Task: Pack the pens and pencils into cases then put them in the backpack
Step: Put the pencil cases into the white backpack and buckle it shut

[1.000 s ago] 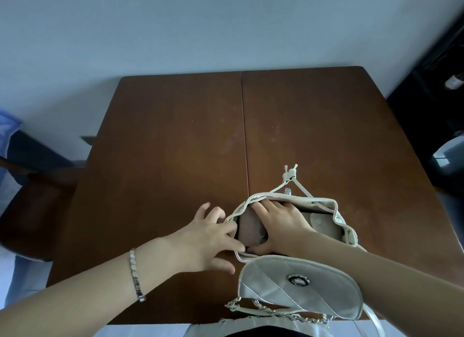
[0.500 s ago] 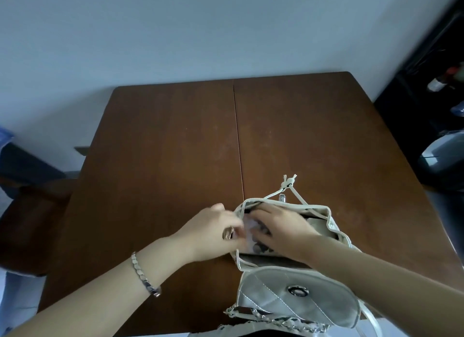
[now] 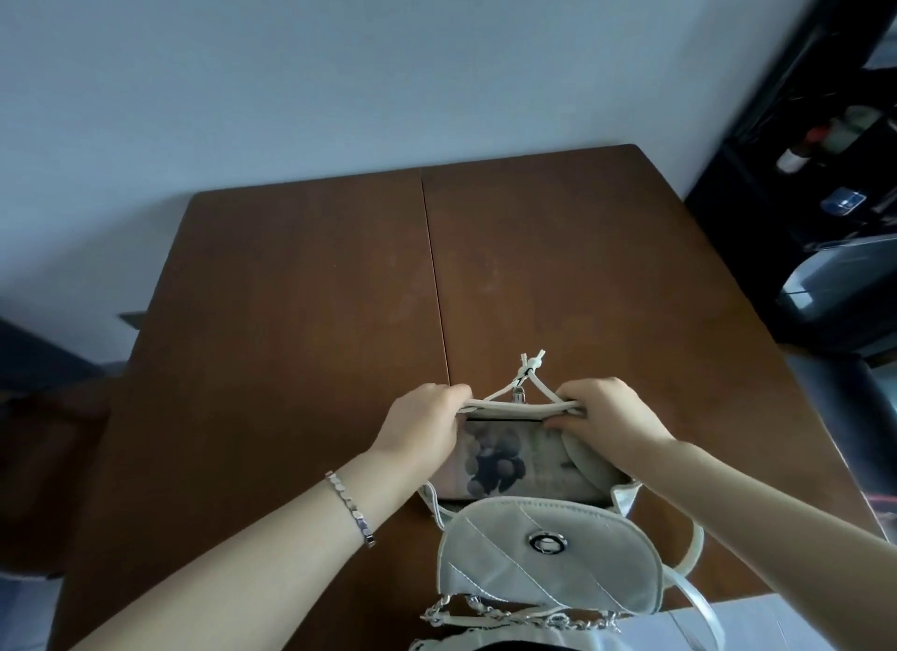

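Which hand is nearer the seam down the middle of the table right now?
Left. The left hand sits over the near end of the seam, gripping the rim of the backpack; the right hand grips the rim further right, clear of the seam.

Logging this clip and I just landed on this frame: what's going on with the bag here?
A person is working on a small pale backpack that sits on a brown table. The left hand and right hand each grip one end of its rim, pulling the mouth taut. A printed case lies inside, and the flap hangs open toward the person.
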